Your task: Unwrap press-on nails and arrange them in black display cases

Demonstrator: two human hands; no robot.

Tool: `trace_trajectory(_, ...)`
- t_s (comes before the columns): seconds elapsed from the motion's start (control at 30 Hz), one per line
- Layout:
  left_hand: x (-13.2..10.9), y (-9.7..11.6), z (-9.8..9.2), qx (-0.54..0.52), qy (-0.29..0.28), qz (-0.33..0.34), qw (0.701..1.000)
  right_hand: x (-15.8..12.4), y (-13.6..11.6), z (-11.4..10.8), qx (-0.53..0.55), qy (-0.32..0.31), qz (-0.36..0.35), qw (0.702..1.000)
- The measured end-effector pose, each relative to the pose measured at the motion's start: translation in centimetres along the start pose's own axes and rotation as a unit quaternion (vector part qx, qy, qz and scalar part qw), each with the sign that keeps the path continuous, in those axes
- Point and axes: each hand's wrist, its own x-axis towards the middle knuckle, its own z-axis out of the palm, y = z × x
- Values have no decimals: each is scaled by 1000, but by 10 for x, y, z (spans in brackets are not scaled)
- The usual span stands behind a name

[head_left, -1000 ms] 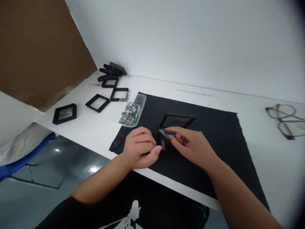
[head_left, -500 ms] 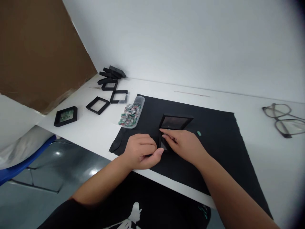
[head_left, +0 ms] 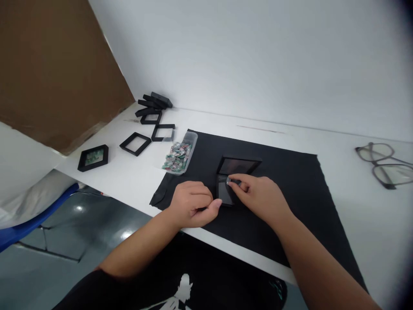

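Hands at an open black case, head view.

Head view: the right hand pinches a small clear piece between thumb and forefinger, just above the lower half of the open case. The case lies on the black cloth on the tabletop. Half a second ago these fingers lay flat on the case, so pressing has given way to a pinch. The left hand stays curled shut, holding nothing, with its thumb tip against the case's near-left corner. A tray of green-and-red bits, empty black frames and glasses lie well apart.
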Motion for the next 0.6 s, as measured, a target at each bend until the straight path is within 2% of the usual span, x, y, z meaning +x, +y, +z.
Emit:
trace_trajectory(0.27,1,-1,-1,14,-15,-1,1000,1,-1,1,10,1,6,1000)
trace_trajectory(0.5,1,3,2,7,-5,10,1000,1,-6,6,23,9,-30,999)
trace_trajectory(0.6,5,5,-10,9,11,30,999,0,-5,6,26,20,-37,999)
